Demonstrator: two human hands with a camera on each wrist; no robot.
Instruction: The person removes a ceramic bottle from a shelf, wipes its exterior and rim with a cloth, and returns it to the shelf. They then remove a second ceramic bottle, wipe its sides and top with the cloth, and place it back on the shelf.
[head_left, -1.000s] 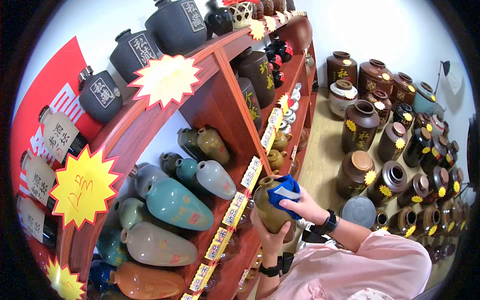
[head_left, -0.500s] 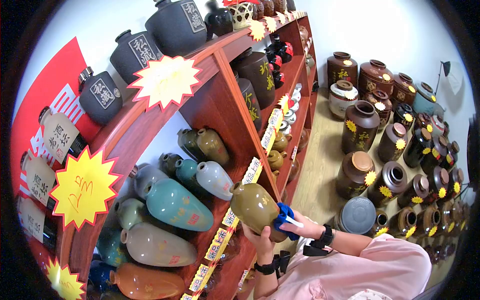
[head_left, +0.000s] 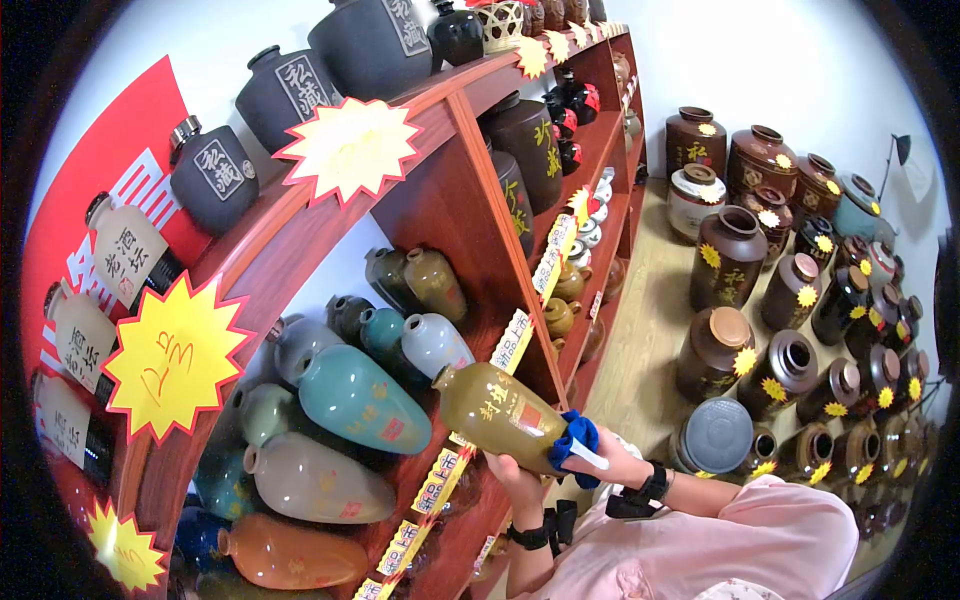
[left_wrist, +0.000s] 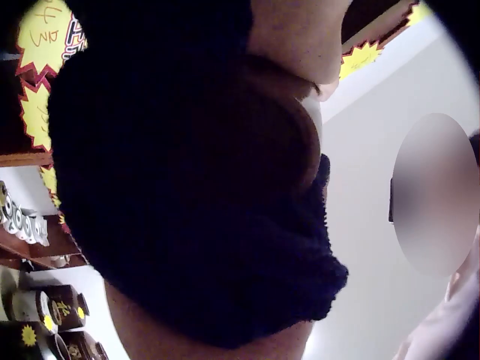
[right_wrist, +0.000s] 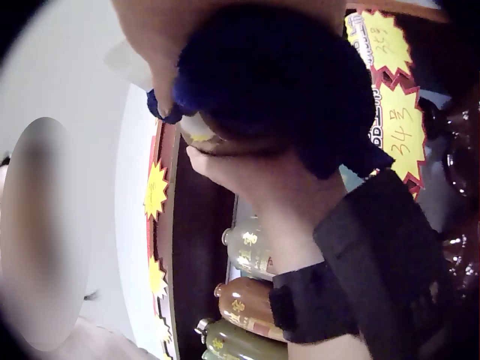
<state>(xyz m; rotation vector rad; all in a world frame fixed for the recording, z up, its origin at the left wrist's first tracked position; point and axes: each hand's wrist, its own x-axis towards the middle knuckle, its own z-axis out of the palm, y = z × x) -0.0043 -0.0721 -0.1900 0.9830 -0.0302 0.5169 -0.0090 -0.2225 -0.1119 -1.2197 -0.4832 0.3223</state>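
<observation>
An olive-brown ceramic wine jar (head_left: 495,408) with yellow and red lettering lies tilted in the person's hands at the shelf front, its mouth toward the upper left. The left hand (head_left: 514,482) grips the jar from below, near its base. Around the base end, the right hand (head_left: 622,465) holds a blue cloth (head_left: 574,446) against the jar; a white strip sticks out by the fingers. In the left wrist view the dark blue cloth (left_wrist: 187,187) fills the middle. The right wrist view shows the left hand (right_wrist: 259,180) under the cloth, with the jar mostly hidden.
Several glazed jars, including a teal one (head_left: 365,400) and an orange one (head_left: 295,550), lie on the red-brown shelf (head_left: 490,225) beside the hands. Yellow price tags (head_left: 178,355) line its edge. Many dark jars (head_left: 735,255) stand on the floor to the right.
The jar has tipped from nearly upright to lying tilted, its mouth swinging left and its lettering turning into view. The blue cloth has shifted from the jar's upper side to its base.
</observation>
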